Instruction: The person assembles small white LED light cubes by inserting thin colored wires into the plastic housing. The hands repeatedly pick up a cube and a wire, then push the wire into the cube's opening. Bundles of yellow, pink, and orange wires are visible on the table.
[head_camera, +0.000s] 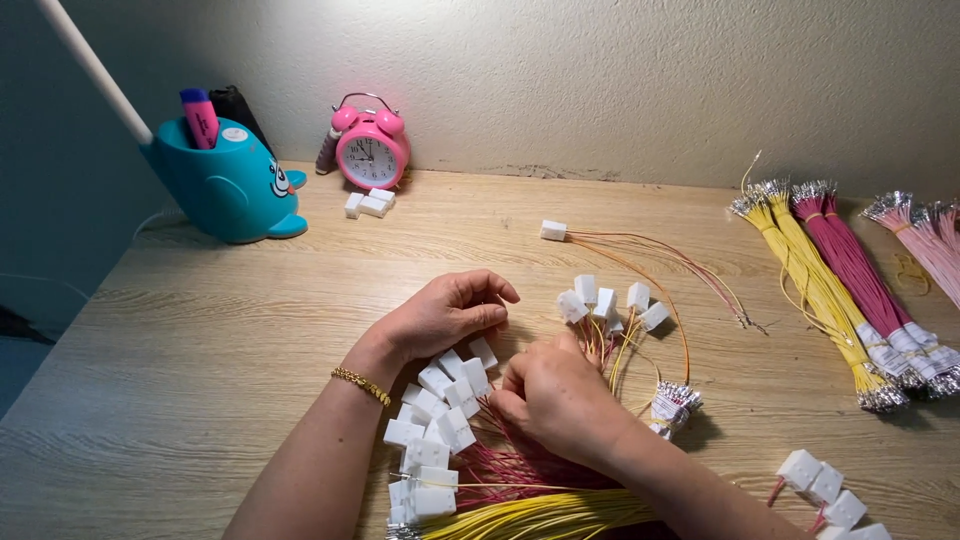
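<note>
The left hand (440, 318) rests at the centre of the pale wood-grain surface (200, 330), its fingers curled inward with the tips pressed together; whether they pinch something small I cannot tell. The right hand (555, 398), just at its four o'clock, is closed knuckles-up over a heap of pink and yellow wires fitted with white plastic connector blocks (435, 440); its fingertips are hidden, so what they grip is unclear.

Between the wrists and toward six o'clock the wired blocks lie piled, seemingly finished pieces. At one o'clock from the right hand a small cluster of white blocks on thin wires (610, 305) fans upward, and a single white block with long orange and pink wires (553, 230) lies farther off at twelve. At three o'clock, well apart, bundles of loose yellow wires (815, 275) and magenta wires (860, 275) with metal tips wait, apparently unused, so a good deal looks left. A few bare white blocks (367, 204) sit by a pink round alarm clock (371, 152) at eleven o'clock, beside a teal whale-shaped pen holder (225, 180).
</note>
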